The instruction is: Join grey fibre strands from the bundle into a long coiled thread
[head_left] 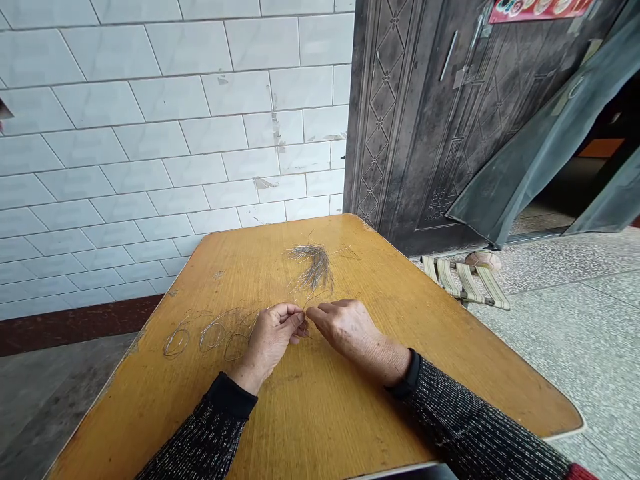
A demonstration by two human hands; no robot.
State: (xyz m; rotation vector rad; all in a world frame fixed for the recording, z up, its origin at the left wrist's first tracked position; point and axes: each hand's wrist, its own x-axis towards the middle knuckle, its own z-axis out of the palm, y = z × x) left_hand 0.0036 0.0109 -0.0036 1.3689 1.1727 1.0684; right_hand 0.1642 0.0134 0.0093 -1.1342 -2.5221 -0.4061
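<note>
My left hand (273,337) and my right hand (347,330) meet near the middle of the table, fingertips pinched close together. Between them is a thin wire (306,327), mostly hidden by the fingers. Just beyond the hands lies a bent bundle of thin grey wires (315,265), its ends fanned out. To the left of my left hand, several loops of thin wire rest on the tabletop, among them a wire loop (176,341) at the far left and another wire loop (213,335) beside it.
The wooden table (320,427) has a worn yellow-brown top and rounded corners. Behind it rises a white tiled wall (175,100), with a dark patterned door (400,133) to the right. A folding stool with striped straps (467,280) stands beside the table's right edge. A dark object's corner (415,472) shows at the bottom.
</note>
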